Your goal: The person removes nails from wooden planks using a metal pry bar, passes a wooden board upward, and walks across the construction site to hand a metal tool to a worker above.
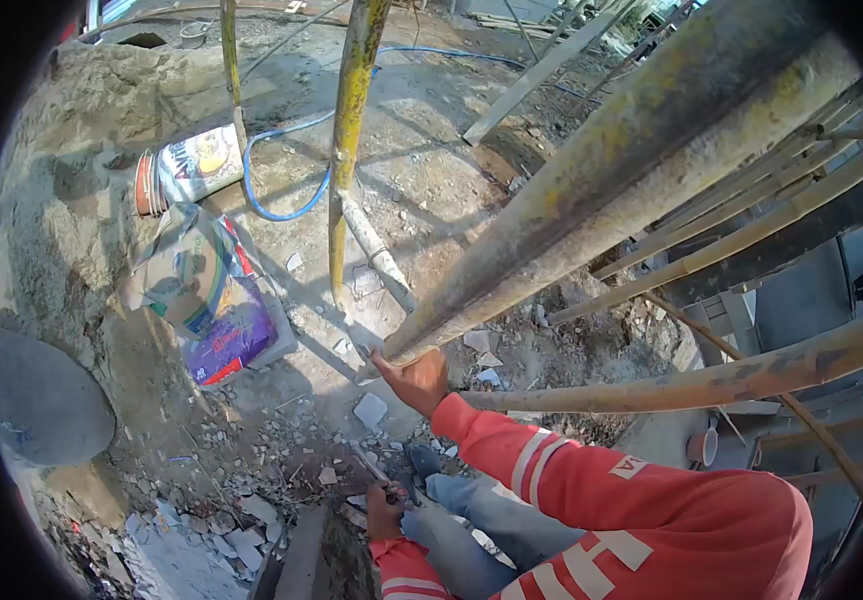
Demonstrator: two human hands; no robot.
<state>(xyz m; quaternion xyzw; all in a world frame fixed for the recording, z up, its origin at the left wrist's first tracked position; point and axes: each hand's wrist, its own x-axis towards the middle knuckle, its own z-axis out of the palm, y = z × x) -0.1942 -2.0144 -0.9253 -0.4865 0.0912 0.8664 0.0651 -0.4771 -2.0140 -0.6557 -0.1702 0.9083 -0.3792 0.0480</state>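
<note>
My right hand, in a red sleeve, is closed around the lower part of a thick, worn yellow scaffold pole that slants in from the upper right. The thumb side points left, and part of the grip is hidden. Lower down, beside my knee, my left hand has its fingers curled round a thin grey bar-like piece, whose far end points up and left. Its kind is unclear. Broken white tile pieces lie on the ground near both hands.
At left are an open purple and white sack, a tipped printed bucket and a rounded grey container. A blue hose curves behind a yellow upright. Bamboo poles cross the right side. Rubble covers the lower left.
</note>
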